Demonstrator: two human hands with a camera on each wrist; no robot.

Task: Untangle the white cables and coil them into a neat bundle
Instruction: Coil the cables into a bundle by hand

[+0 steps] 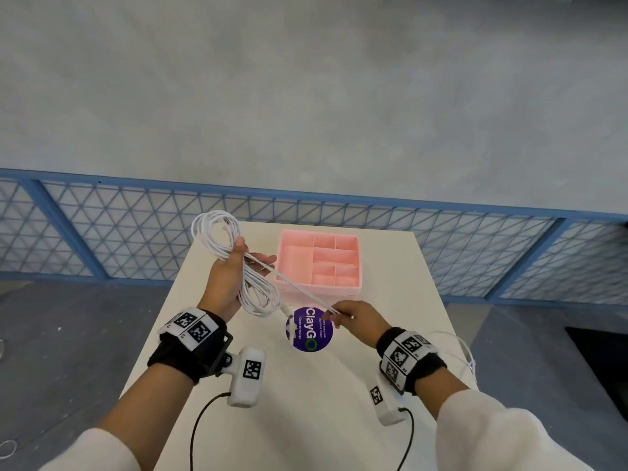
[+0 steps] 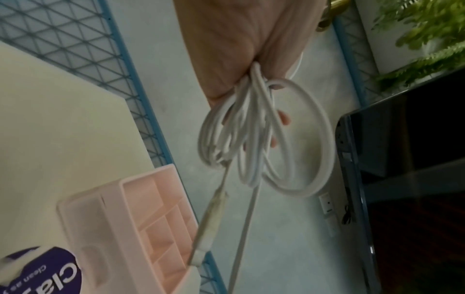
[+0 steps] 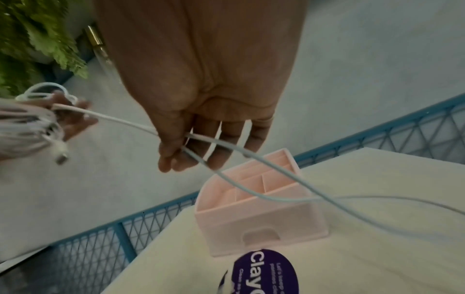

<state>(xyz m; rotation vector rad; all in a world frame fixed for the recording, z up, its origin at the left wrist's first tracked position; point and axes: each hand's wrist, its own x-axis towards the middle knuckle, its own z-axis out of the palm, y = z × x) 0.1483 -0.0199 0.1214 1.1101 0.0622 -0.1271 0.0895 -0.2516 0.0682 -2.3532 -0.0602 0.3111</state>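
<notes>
My left hand is raised above the table's left part and grips a coil of white cable at its middle, so loops stand out above and below the fist. A plug end dangles from the lower loops. Two taut strands run from the coil down to my right hand, which pinches them between thumb and fingers above the purple sticker. Behind the right hand the loose cable trails off over the table's right edge.
A pink divided organiser tray stands at the far middle of the cream table. A round purple ClayGo sticker lies on the table below the hands. A blue mesh railing runs behind the table.
</notes>
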